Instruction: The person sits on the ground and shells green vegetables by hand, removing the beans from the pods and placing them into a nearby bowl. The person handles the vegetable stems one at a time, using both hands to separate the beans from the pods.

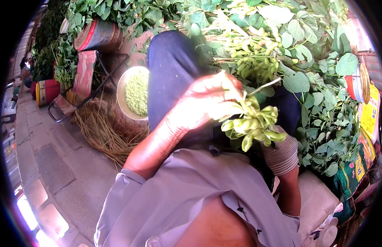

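Above my lap, my bare left hand pinches a bunch of green soybean pods by its stem end; bright sun washes out part of the hand. My right hand wears a striped knit glove and sits just below the bunch, by my right thigh. Its fingers are mostly hidden behind the pods, so I cannot tell whether they hold anything. Beyond my knees lies a heap of soybean plants with leaves and full pods. A pale bowl left of my leg contains many light green shelled beans.
Left of the bowl, bare stalks lie on the brick paving. A folding stool and a large tin stand at upper left. On the right are leafy plants, another tin and printed sacks.
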`<state>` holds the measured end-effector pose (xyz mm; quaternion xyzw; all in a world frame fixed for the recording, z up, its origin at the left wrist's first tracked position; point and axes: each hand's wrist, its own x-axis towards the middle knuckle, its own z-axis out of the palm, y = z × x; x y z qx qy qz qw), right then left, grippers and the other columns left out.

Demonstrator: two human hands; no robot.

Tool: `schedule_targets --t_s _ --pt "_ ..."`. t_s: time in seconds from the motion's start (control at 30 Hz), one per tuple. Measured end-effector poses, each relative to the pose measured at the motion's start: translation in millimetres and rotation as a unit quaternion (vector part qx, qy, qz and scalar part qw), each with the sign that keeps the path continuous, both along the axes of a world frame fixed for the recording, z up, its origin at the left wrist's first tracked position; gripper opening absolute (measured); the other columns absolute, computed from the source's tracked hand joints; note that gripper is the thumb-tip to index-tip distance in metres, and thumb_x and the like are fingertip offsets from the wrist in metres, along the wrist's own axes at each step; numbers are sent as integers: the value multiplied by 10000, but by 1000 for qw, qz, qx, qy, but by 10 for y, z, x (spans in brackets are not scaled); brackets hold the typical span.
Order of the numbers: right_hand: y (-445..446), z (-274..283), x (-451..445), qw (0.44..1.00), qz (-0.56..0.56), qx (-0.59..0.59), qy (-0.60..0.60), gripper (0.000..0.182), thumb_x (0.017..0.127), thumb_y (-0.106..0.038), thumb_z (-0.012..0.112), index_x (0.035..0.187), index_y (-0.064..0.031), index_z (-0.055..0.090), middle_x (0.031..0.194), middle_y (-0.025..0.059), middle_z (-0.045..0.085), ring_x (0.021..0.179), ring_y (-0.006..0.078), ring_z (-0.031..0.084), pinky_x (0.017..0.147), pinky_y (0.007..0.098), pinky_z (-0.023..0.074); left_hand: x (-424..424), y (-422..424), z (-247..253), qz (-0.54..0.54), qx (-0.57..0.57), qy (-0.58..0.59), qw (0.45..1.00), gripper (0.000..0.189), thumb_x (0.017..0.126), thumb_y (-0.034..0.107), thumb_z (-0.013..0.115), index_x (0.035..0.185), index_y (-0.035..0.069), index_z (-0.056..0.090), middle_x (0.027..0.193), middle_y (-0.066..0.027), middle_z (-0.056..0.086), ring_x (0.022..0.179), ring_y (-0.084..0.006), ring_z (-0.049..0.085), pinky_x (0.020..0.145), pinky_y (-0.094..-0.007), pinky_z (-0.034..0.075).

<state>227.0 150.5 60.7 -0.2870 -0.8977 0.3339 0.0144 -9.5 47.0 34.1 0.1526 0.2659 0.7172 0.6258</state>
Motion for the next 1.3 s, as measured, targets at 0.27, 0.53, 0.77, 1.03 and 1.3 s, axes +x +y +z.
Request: schedule_targets --t_s 0.27,0.53,0.77,1.03,1.3 --pt "44 -27 -6 999 -18 -36 -24 255 798 -135 703 1038 -61 657 844 155 664 745 343 657 663 383 528 32 31 29 29 -76 52 995 215 929 90 604 1122 -3 608 969 -61 657 798 -115 631 649 -220 502" --pt "91 8 2 994 -51 -93 -36 318 840 -258 677 1096 -79 620 878 185 667 798 363 658 680 419 523 65 -71 -123 45 -135 148 979 314 875 73 669 1172 21 584 933 -39 647 664 -67 543 537 -189 421" --pt "209 103 35 986 -69 -146 -41 423 888 -367 595 1174 -57 560 890 202 665 827 382 652 742 444 520 3 199 46 68 -123 440 887 388 891 287 697 1147 6 621 828 17 640 609 -42 527 520 -175 396" --pt "717 135 814 936 -331 -28 115 386 883 -321 626 1191 -92 583 867 184 669 800 368 665 720 406 548 268 584 12 25 -194 226 954 254 971 288 574 968 36 603 572 68 361 432 -28 294 360 -180 237" --pt "2482 1032 3147 808 -529 258 -10 446 857 -420 585 1038 -20 662 976 219 678 934 361 641 844 408 467 331 467 -286 -4 -298 164 940 163 927 221 639 922 58 637 575 60 432 441 -31 343 379 -182 249"
